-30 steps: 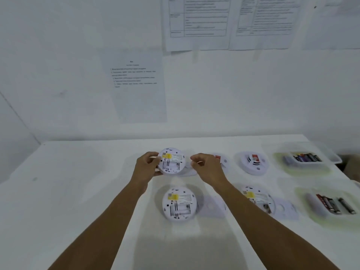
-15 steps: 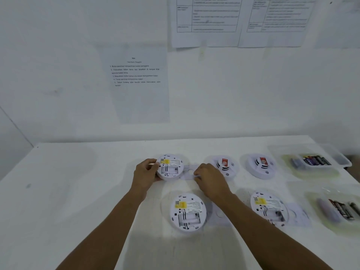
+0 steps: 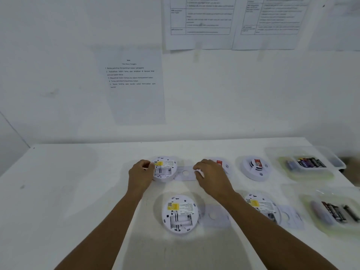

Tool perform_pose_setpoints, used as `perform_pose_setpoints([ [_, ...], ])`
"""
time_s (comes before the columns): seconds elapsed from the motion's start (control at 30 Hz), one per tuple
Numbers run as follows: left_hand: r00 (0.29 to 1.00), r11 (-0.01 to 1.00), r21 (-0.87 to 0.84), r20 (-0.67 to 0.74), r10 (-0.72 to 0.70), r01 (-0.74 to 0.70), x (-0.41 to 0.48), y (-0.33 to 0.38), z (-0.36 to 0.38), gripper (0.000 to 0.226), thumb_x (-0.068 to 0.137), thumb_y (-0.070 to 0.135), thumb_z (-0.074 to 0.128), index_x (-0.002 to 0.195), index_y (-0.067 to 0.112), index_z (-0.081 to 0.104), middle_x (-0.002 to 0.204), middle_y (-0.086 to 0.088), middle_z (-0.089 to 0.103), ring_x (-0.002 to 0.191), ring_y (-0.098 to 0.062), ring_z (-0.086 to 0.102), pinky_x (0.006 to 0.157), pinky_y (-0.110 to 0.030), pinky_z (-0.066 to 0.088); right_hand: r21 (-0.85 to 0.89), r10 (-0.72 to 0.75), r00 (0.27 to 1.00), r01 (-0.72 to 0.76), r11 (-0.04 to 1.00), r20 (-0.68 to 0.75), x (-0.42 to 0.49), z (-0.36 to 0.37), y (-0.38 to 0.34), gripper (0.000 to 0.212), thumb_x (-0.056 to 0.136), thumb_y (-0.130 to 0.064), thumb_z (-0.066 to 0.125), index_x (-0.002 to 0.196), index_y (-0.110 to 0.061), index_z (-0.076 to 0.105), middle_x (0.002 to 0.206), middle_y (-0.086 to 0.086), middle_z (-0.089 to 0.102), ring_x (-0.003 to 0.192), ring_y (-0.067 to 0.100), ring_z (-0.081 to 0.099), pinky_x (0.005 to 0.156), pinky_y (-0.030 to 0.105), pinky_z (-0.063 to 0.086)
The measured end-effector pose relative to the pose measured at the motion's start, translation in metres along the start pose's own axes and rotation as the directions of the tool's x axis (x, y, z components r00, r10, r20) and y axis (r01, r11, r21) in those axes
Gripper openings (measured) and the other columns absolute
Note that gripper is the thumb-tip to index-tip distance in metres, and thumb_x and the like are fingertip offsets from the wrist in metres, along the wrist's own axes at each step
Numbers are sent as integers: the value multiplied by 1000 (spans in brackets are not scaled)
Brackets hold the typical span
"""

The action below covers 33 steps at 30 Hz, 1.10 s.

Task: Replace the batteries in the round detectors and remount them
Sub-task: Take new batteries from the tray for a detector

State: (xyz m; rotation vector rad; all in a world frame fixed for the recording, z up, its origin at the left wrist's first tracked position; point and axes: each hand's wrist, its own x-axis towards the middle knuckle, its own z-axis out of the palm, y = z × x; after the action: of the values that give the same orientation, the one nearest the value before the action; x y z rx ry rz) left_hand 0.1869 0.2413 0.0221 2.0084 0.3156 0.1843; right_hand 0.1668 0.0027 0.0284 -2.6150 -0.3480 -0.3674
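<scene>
A round white detector [image 3: 166, 168] lies back-up at the table's far middle, its yellow label and battery bay showing. My left hand [image 3: 141, 175] grips its left rim. A flat white mounting plate [image 3: 185, 173] lies just right of it. My right hand [image 3: 211, 177] hovers at the plate's right edge with loosely bent fingers, holding nothing I can see. A second detector [image 3: 180, 213] lies back-up nearer me with an empty battery bay. A third back-up detector [image 3: 262, 207] is partly hidden by my right forearm.
Two face-up detectors [image 3: 255, 168] [image 3: 222, 164] sit at the far right, one half behind my right hand. Loose plates [image 3: 216, 216] [image 3: 290, 217] lie by the near detectors. Two clear trays of batteries [image 3: 309, 162] [image 3: 335, 211] stand along the right edge. Paper sheets hang on the wall.
The detector in my left hand came down from the air onto the table. The plate that my right hand pinched now lies flat beside it.
</scene>
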Motion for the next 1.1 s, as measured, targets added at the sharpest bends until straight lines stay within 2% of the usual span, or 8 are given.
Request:
perform_pose_setpoints([
  [0.17,946,912,287,-53,321,-293,-7,29,27,32,89,20,65,119,9,62,124,-11,58,119,-30,44,97,-37,38,43,80,994,-77,996,-73,0,-51,32,22,92,-18,54,109,-19,67,94,-4,72,84,14,65,74,32,55],
  [0.27,858,828,225,149,492,-514,-17,58,68,39,88,27,66,122,9,60,124,-9,57,119,-27,44,98,-33,38,28,142,989,-141,990,-32,-6,-76,60,21,93,-18,53,108,-20,68,92,-4,73,83,12,66,73,33,56],
  [0.43,713,709,287,561,421,-644,-31,81,142,80,77,52,72,144,19,42,148,-3,44,139,-24,34,111,-31,21,26,176,984,-176,984,-1,-25,-94,97,23,95,-15,50,109,-22,66,80,-6,71,70,10,64,66,33,56],
  [0.6,705,681,321,580,408,-658,-33,71,170,74,72,44,77,136,18,48,131,-3,54,123,-22,48,105,-34,33,58,153,988,-155,986,36,-32,-96,110,24,96,-16,48,110,-22,67,90,-6,72,76,10,64,72,32,55],
  [0.7,807,854,162,452,381,-494,-39,81,163,53,73,33,77,119,21,54,110,4,60,102,-16,57,83,-27,44,135,144,988,-150,979,52,-30,-93,111,23,96,-16,50,111,-21,67,90,-4,72,76,11,65,74,33,56],
  [0.77,868,977,-158,452,203,-146,-46,92,155,37,82,26,71,114,23,53,111,0,58,95,-17,57,73,-25,47,191,124,991,-131,973,49,-28,-92,107,22,96,-20,53,114,-20,66,93,-4,72,77,8,64,76,27,55],
  [0.9,801,645,-637,595,64,421,-56,102,146,34,84,26,53,115,15,60,124,-17,57,106,-32,55,89,-44,44,227,15,1000,-13,974,-6,-23,-88,91,30,91,-29,62,120,-19,65,105,-3,68,83,6,61,79,25,51],
  [1.1,770,441,-709,636,60,551,-72,116,142,55,92,38,35,133,8,57,117,-19,66,103,-32,64,86,-42,50,362,82,990,-36,931,-113,-18,-79,67,44,80,-44,71,117,-20,62,110,-3,62,93,8,61,77,27,54],
])
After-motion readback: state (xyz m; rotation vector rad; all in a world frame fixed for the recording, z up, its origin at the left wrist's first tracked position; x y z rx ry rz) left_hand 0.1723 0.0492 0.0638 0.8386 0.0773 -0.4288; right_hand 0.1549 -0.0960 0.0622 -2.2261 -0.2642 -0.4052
